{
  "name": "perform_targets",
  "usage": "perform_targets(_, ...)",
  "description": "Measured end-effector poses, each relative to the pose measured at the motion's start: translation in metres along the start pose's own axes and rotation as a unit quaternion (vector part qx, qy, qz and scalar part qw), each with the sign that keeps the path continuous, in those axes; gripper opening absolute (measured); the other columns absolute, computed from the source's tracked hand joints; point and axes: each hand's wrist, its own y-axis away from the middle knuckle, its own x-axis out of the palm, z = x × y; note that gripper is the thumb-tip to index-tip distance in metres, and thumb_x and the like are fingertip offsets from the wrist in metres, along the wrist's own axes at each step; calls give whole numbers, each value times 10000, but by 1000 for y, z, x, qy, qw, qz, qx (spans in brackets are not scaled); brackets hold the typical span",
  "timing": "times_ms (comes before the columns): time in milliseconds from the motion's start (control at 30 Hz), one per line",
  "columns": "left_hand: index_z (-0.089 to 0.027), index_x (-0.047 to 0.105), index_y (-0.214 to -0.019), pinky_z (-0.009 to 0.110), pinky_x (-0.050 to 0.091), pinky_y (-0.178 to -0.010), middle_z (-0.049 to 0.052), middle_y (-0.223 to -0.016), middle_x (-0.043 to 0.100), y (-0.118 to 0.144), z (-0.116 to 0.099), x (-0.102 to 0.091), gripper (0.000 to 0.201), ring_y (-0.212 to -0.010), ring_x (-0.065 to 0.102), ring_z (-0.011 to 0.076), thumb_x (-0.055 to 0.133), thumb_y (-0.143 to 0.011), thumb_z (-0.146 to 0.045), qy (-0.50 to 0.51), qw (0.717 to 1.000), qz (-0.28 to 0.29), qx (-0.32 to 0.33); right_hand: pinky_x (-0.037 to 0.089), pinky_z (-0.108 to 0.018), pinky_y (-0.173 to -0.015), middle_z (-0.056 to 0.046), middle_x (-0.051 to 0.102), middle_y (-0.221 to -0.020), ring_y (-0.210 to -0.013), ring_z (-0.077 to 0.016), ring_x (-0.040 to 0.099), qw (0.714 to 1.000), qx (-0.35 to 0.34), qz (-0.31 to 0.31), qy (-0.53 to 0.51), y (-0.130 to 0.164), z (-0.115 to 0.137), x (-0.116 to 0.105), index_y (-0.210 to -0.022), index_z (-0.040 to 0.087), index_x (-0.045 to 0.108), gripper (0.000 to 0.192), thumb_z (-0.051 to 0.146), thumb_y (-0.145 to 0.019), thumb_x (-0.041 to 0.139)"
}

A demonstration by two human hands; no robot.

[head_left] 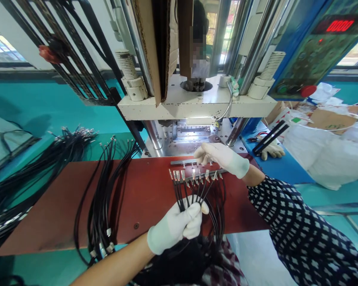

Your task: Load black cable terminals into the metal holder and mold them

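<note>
Nearest the camera, a bunch of black cables is gripped in the closed, gloved left hand over the red board, their metal ends fanned out towards a metal holder bar. Beyond, the gloved right hand is laid on that bar, fingers curled narrowly over the terminals. Farther back, the press is seen

Left hand, gloved: fist closed around a bundle of black cables. Right hand, gloved: fingertips on the metal fixture bar holding the cable terminals, just beyond the left hand.
</note>
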Motion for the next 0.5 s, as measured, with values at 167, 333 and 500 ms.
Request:
perform_targets(167,-124,595,-1021,171,238,-415,-83,-517,324,-1,0,-1,243,-402,238,28,472,-993,-333,-4,1000,-14,8,506,-283,-669,-98,683,-877,-735,-150,620,999,16,27,-32,29,-20,-11,-957,113,702,673,716,-908,408)
perform_targets(333,-125,597,-1027,173,240,-421,-82,-519,318,-2,-1,0,239,-410,237,30,466,-995,-322,-12,1000,-17,7,523,-275,-700,-78,707,-926,-768,-149,637,997,1,68,-27,41,-23,-3,-990,138,709,595,683,-895,491)
perform_targets(500,-131,590,-1054,172,246,-436,-83,-543,312,1,1,-3,239,-423,226,25,440,-1005,-310,0,1000,-23,8,509,-265,-625,-94,703,-847,-694,-146,634,996,14,39,-73,43,-29,-4,-930,115,705,678,732,-889,426)
